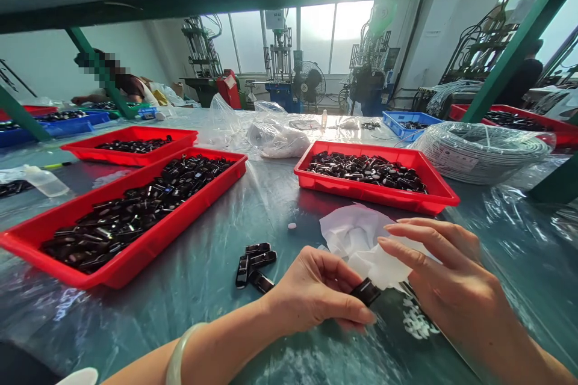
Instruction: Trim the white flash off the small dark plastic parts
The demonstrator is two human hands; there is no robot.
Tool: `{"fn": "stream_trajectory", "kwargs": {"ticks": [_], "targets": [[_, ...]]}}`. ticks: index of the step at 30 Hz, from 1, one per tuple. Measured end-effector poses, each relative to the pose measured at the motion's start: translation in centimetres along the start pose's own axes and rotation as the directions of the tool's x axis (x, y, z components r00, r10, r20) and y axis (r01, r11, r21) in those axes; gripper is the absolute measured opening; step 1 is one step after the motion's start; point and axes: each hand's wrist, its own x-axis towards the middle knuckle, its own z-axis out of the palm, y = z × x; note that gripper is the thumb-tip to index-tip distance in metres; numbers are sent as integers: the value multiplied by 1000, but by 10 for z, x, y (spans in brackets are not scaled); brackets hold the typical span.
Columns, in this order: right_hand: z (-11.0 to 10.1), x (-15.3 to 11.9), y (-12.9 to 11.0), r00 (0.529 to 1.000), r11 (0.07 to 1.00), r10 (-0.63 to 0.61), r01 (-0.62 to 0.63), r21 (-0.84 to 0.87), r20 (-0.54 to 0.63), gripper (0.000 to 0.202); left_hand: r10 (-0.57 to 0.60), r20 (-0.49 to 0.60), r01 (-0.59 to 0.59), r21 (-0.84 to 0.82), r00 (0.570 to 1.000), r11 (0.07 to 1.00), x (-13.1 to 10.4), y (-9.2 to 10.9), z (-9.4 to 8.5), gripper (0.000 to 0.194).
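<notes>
Between the thumb and fingers of my left hand (323, 295) is a small glossy black plastic casing (365, 292). My right hand (460, 277) is just to its right, fingers stretched out and apart over a crumpled white tissue (354, 231). Whether those fingertips touch the tissue cannot be made out. Under my right hand lies a heap of small white pieces (419, 320), partly covered by the hand. A thin dark straight edge runs beside the heap. Left of my left hand, several black casings (255, 261) lie in a loose group. One white piece (292, 226) lies apart beyond them.
A long red tray (180, 234) of black casings stands at left, another red tray (129, 159) behind it. Ahead is a third red tray (374, 195). A wrapped cable coil (483, 153) sits at right. Green posts (515, 54) frame the table. A person (130, 87) sits far left.
</notes>
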Motion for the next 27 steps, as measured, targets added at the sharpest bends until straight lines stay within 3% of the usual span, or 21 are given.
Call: {"fn": "stream_trajectory", "kwargs": {"ticks": [11, 17, 27], "targets": [[-2, 0, 4, 999, 999, -43, 43, 16, -8, 31, -1, 12, 1, -29, 1000, 1000, -1, -1, -1, 25], [-2, -3, 8, 995, 995, -90, 92, -42, 42, 33, 9, 32, -8, -45, 999, 999, -2, -1, -1, 24], [-2, -8, 6, 996, 994, -57, 63, -95, 62, 32, 40, 88, -34, -69, 995, 997, -1, -3, -1, 22]]}}
